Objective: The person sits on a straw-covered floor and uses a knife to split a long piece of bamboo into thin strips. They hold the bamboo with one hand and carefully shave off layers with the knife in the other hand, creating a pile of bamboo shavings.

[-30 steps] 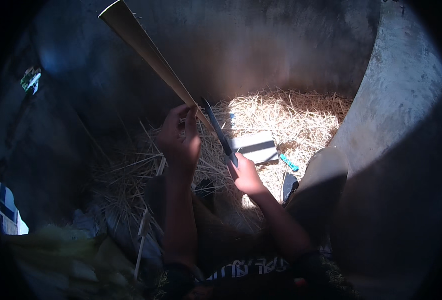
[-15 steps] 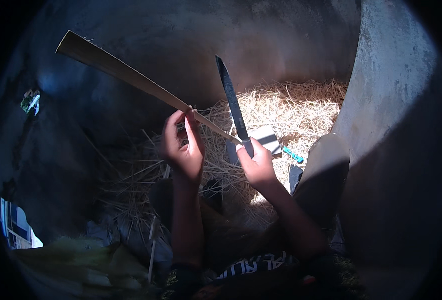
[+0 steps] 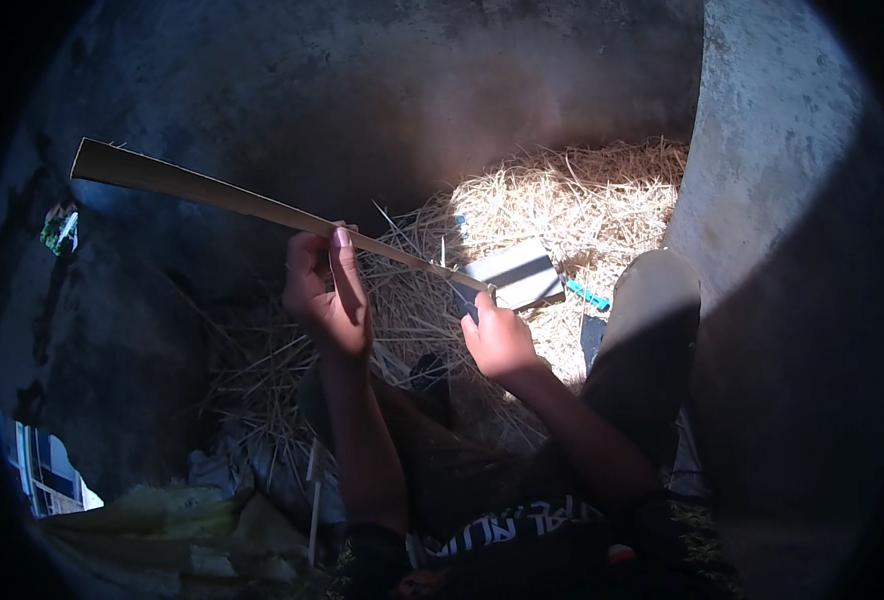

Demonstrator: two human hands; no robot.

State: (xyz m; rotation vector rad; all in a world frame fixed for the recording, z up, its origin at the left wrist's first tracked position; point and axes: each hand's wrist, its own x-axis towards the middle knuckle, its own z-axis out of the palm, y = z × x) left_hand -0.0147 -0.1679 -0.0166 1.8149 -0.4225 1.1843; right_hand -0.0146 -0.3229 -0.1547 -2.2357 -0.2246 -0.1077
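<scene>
Head view: left hand [image 3: 327,300] clenched round a long bamboo strip [image 3: 252,205] running out to 10 o'clock. Right hand [image 3: 500,340] grips the strip's near end, closed; blade not visible. Straw [image 3: 572,200] at 1 o'clock, grey flat block [image 3: 517,275] lying on it.

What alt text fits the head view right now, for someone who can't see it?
A person's left hand grips a long, flat bamboo strip that slants up to the left, while the right hand holds its near end, possibly with a blade that is hard to make out. Below lie straw, a flat grey block and a curved concrete wall.
</scene>
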